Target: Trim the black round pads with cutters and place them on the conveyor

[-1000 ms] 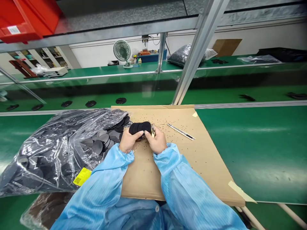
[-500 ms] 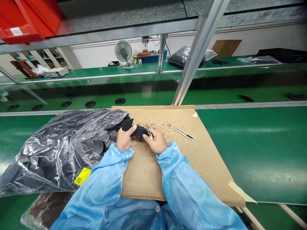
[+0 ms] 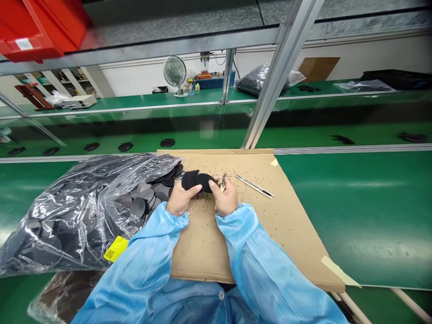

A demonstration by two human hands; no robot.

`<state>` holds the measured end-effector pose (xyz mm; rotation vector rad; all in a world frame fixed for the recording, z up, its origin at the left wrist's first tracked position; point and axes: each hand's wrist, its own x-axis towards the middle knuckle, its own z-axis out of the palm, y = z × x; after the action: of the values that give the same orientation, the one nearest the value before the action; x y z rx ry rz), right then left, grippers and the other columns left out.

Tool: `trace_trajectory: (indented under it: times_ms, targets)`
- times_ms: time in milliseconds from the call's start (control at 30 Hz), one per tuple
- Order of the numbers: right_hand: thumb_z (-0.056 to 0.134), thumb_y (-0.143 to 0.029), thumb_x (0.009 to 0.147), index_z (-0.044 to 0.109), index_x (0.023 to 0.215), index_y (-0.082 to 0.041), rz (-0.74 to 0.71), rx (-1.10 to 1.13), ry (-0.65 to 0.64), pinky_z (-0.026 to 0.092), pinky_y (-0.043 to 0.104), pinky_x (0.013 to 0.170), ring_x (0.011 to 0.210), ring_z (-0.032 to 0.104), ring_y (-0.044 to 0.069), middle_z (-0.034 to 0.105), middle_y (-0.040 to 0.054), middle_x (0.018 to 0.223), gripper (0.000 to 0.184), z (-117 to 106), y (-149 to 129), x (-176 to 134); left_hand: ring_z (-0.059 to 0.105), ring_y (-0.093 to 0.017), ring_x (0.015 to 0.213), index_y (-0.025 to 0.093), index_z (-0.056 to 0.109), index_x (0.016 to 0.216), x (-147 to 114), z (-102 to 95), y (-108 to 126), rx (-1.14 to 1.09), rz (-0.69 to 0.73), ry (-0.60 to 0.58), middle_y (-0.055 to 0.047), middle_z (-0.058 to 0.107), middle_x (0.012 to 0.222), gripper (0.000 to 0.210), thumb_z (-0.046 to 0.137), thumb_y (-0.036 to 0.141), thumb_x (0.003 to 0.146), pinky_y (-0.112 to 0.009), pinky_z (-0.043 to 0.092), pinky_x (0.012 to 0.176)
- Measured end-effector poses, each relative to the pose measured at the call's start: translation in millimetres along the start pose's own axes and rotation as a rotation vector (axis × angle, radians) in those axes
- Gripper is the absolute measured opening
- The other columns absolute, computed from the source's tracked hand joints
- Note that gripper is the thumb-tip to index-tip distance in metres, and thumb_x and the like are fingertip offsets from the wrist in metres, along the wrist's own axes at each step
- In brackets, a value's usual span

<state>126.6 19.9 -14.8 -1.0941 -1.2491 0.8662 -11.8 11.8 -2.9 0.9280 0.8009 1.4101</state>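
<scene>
Several thin black discs (image 3: 191, 180) are fanned out in my left hand (image 3: 180, 198), with the thumb pressed on top of them. My right hand (image 3: 227, 198) pinches the right edge of the foremost disc (image 3: 205, 182) between thumb and fingers. Tucked in that same hand is a small pair of nippers (image 3: 222, 182) with pale yellow handles, its metal tip pointing up and away. Both hands are above a cardboard sheet (image 3: 202, 252) strewn with tiny black bits. To the right of my right hand lies a slim utility knife (image 3: 255, 186).
A large clear plastic bag (image 3: 77, 211) of black and grey discs lies open at the left, its mouth near my left hand. More black discs (image 3: 125, 146) sit in a row on the green belt behind. A slanted metal post (image 3: 266, 99) rises behind the cardboard.
The discs have turned so a broad flat face shows, and they have shifted slightly right. The nippers have moved off the disc edge and now point up in my right hand.
</scene>
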Motion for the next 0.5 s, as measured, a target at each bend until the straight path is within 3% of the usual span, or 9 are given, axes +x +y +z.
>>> trace_trajectory:
  times_ms: [133,333,500]
  targets:
    - [0.06,-0.041,0.079,0.057,0.081,-0.02,-0.041,-0.116,-0.007,0.044,0.026,0.064,0.063,0.052,0.014,0.059,-0.0007,0.07,0.022,3,-10,-7,0.064,-0.021,0.1,0.015,0.067,0.105,-1,2.6,-6,0.05,0.037,0.008,-0.008,0.07,0.105,0.046,0.081,0.024,0.062,-0.039,0.046,0.098]
    - [0.057,-0.044,0.081,0.051,0.072,-0.021,-0.045,-0.258,-0.014,0.039,0.026,0.059,0.058,0.048,0.014,0.053,-0.002,0.062,0.026,2,-14,-9,0.065,-0.023,0.097,0.014,0.07,0.098,-1,3.8,-10,0.034,0.033,0.141,-0.01,0.07,0.105,0.04,0.081,0.031,0.063,-0.041,0.049,0.093]
    - [0.057,-0.047,0.081,0.051,0.071,-0.021,-0.029,-0.283,-0.021,0.038,0.026,0.058,0.057,0.047,0.013,0.052,-0.0027,0.06,0.028,1,-11,-7,0.064,-0.024,0.1,0.014,0.071,0.099,-2,4.2,-9,0.1,0.063,0.105,-0.011,0.07,0.106,0.043,0.082,0.03,0.061,-0.041,0.049,0.095]
